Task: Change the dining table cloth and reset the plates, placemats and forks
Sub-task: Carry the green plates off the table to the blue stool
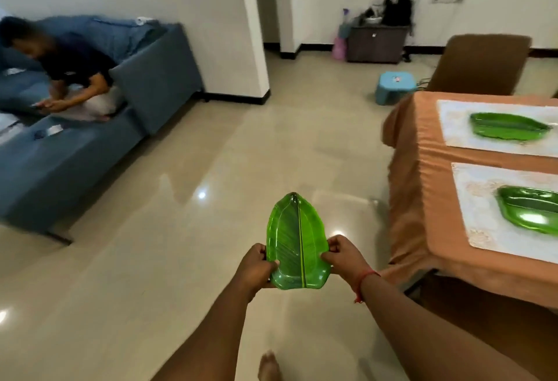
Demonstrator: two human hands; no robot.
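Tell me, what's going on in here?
Someone is laying the table. Both hands, left and right, grip a green leaf plate over the floor, beside the table. Two plates, far and near, already sit on placemats. Another person sits on the sofa.

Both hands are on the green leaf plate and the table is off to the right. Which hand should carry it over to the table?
Probably the right hand. It already has a grip on the plate and is on the side nearest the table, where two placemats already hold plates. The left hand would have to cross the body.
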